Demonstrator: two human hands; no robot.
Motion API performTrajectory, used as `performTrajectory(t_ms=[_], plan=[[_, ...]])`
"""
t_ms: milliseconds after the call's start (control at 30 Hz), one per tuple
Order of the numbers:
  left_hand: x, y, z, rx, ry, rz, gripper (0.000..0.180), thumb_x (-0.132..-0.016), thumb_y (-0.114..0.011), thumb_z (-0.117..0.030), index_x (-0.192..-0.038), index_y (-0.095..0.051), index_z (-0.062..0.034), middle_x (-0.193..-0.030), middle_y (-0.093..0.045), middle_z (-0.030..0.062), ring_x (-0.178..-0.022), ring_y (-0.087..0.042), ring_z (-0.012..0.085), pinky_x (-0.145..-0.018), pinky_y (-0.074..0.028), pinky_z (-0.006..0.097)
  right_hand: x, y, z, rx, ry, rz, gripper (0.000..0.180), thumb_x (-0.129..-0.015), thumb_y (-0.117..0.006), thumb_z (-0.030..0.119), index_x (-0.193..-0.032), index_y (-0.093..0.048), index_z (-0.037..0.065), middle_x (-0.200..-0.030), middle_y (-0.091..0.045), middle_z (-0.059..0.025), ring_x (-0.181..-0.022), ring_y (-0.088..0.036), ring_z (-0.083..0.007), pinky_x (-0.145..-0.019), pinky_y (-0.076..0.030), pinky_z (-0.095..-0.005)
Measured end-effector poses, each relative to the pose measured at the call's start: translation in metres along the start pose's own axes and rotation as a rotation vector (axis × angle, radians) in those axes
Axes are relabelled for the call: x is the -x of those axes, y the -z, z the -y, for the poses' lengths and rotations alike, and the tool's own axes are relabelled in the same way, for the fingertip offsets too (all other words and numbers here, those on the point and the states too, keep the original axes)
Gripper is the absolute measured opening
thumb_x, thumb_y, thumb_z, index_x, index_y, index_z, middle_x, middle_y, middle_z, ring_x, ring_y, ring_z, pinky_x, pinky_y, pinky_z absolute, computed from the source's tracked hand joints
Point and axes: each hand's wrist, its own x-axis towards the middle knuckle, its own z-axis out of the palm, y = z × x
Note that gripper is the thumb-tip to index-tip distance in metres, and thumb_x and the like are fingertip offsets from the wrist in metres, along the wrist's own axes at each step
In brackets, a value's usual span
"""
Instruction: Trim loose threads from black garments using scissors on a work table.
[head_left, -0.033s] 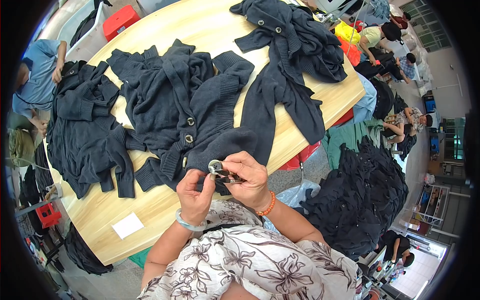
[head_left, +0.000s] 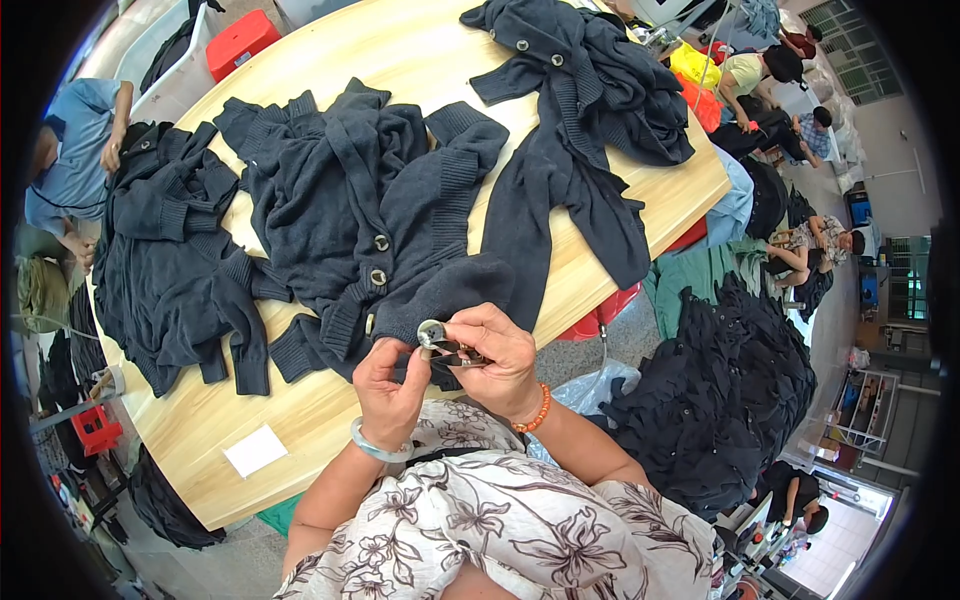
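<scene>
A dark knitted cardigan (head_left: 335, 200) with large pale buttons lies bunched in front of me, its near edge at my hands. My left hand (head_left: 389, 385) is closed, thumb and fingertips pinching the edge at a round, shiny button (head_left: 430, 332). In my right hand (head_left: 497, 362) are small dark thread snips (head_left: 462, 357), their tips close beside that button. Whether the blades touch a thread is too small to tell.
More dark cardigans lie at the table's left (head_left: 170, 240) and far right (head_left: 600, 90). A white paper (head_left: 256, 452) rests on the wooden table (head_left: 330, 440). To the right is a large dark garment heap (head_left: 710, 390). A person in blue (head_left: 75, 150) stands at the left.
</scene>
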Motion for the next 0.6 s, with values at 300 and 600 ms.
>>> performTrajectory(t_ms=[300,600], plan=[[-0.006,0.002,-0.007,0.104,-0.003,0.076,0.008,-0.086,-0.063,-0.001,-0.082,-0.06,0.0054,-0.075,-0.053,0.0015,-0.067,-0.045,0.0076,-0.062,-0.036,0.022,0.001,0.003,0.004,-0.018,0.013,-0.068,0.027,-0.068,-0.076,-0.008,-0.093,-0.071,0.0,-0.09,-0.064,-0.0084,-0.072,-0.061,-0.0122,-0.059,-0.047,-0.0215],[-0.011,-0.002,-0.004,0.522,0.242,0.064,0.012,-0.09,-0.065,-0.008,-0.081,-0.064,0.0002,-0.078,-0.061,0.0019,-0.07,-0.052,0.0087,-0.069,-0.042,0.023,-0.002,0.006,0.004,0.108,0.105,-0.021,0.037,-0.06,-0.064,-0.013,-0.093,-0.071,0.002,-0.089,-0.064,-0.0086,-0.069,-0.064,-0.0151,-0.055,-0.049,-0.0235]])
